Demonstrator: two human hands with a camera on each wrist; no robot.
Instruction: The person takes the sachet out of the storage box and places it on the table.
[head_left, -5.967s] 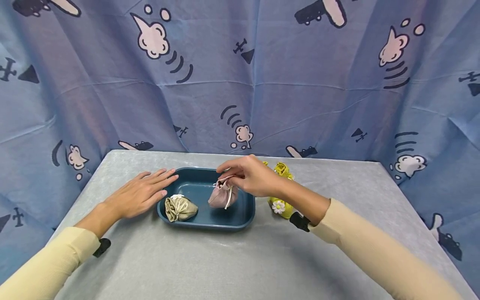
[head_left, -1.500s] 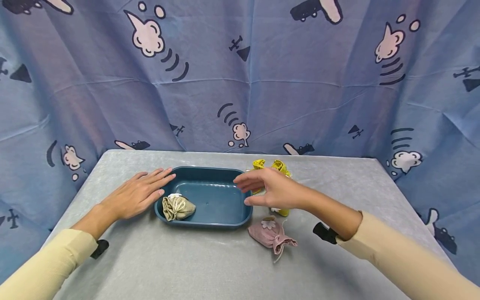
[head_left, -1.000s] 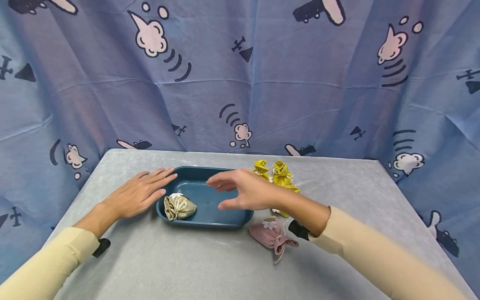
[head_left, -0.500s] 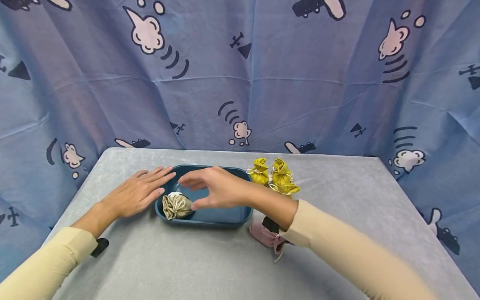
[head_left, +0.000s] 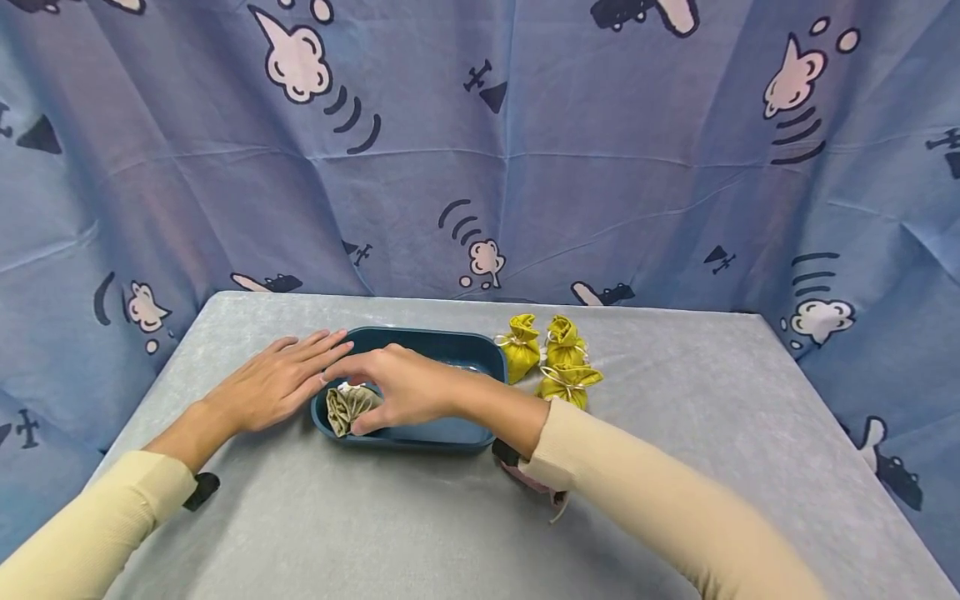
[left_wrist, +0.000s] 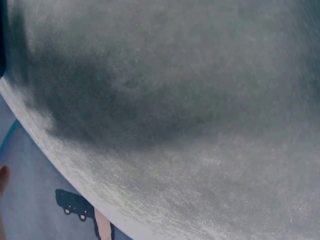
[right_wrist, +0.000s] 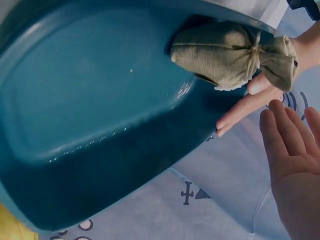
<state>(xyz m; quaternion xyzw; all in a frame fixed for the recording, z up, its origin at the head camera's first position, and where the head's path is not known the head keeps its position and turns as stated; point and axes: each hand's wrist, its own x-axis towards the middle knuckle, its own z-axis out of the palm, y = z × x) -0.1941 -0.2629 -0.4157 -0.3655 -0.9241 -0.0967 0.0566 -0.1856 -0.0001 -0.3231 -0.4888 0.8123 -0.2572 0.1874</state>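
A khaki drawstring pouch [head_left: 348, 408] with a white flower lies at the left end of the dark blue tray [head_left: 442, 340]. My right hand [head_left: 405, 385] hovers over this pouch, thumb and fingers spread apart. In the right wrist view a gap shows between the right hand [right_wrist: 295, 170] and the pouch [right_wrist: 215, 52], whose tied neck points toward the fingers. My left hand [head_left: 266, 385] lies with straight fingers at the tray's left rim. The left wrist view shows mostly tabletop, with a fingertip [left_wrist: 4, 177] at its edge.
Several drawstring pouches are outside the tray: yellow ones [head_left: 521, 354] at its right side, and a pink one [head_left: 536, 482] mostly hidden under my right forearm. The grey-covered table [head_left: 337, 533] ends at a blue patterned curtain [head_left: 405, 167].
The pink pouch, earlier held over the tray by my right hand, now lies on the table at the right. My right hand has since moved left to the khaki pouch. The left hand stays put.
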